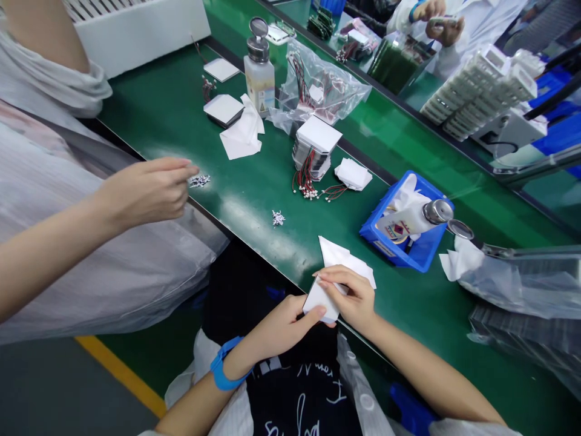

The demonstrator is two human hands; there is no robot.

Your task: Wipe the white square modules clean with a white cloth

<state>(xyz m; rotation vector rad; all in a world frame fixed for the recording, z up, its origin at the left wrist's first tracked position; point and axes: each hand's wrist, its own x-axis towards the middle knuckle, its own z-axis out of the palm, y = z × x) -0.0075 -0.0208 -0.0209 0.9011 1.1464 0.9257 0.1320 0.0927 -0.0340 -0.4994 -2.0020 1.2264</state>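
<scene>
My left hand (284, 324) grips the lower edge of a small white square panel (318, 301) at the near edge of the green bench (254, 206). My right hand (351, 297) rests on top of the panel, fingers closed over a white wipe cloth (340, 257) pressed against it. A blue wrist strap (222, 366) is on my left wrist. Both hands are closed on their items.
A co-worker's hand (149, 191) at the left pinches small white connectors (200, 180). A stack of panels with red wires (315, 151), a solvent bottle (259, 75), a bag of wires (318, 85) and a blue bin (408, 224) holding a bottle stand behind. More connectors (278, 218) lie mid-bench.
</scene>
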